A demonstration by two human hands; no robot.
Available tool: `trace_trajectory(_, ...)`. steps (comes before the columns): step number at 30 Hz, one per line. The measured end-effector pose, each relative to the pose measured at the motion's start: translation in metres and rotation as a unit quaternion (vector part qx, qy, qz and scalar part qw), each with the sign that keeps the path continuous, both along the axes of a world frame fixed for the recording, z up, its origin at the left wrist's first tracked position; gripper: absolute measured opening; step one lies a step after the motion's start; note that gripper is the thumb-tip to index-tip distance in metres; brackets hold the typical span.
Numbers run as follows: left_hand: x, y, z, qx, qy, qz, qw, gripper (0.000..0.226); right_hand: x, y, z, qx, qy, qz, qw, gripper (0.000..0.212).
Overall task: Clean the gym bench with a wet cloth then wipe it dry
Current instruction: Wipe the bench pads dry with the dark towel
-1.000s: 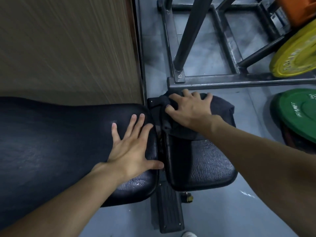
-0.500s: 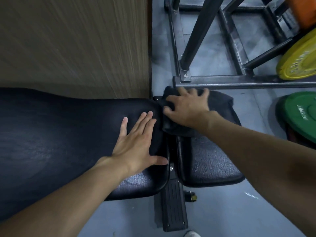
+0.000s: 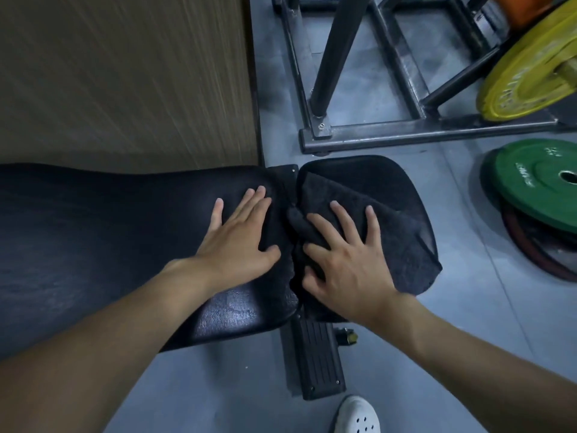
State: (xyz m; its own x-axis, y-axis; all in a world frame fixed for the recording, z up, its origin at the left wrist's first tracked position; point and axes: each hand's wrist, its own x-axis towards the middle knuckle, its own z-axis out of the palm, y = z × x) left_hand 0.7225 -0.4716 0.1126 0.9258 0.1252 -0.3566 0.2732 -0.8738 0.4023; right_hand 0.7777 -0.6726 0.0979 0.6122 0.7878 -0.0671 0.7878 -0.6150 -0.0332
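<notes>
The black gym bench has a long back pad running left and a smaller seat pad on the right, with a narrow gap between them. A dark cloth lies spread over most of the seat pad. My right hand presses flat on the cloth with fingers spread. My left hand rests flat on the back pad's right end, just left of the gap, fingers straight. Nothing is gripped by either hand.
A wood-grain wall panel stands behind the bench. A black steel rack base sits on the grey floor beyond the seat. A yellow plate and a green plate lie right. The bench foot and my white shoe are below.
My right hand slid the cloth from the seat pad's far edge toward me, and its fingers spread flat. My left hand stayed on the back pad.
</notes>
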Motion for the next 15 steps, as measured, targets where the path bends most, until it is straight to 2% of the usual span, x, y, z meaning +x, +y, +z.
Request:
trace_trajectory(8,0.001,-0.022,0.003,0.013,0.025,0.045,0.999,0.076,-0.003,-0.007,-0.005,0.007,0.004,-0.012,1.000,0.040)
trace_trajectory(12,-0.001,-0.041,0.011,-0.030,0.014,0.062,0.998,0.063,-0.018,-0.039,-0.009,0.026,-0.015,0.026,0.999,0.045)
trace_trajectory(15,0.002,-0.060,0.016,-0.041,0.013,0.052,0.998,0.057,-0.027,-0.070,-0.012,0.002,-0.052,0.072,0.996,0.054)
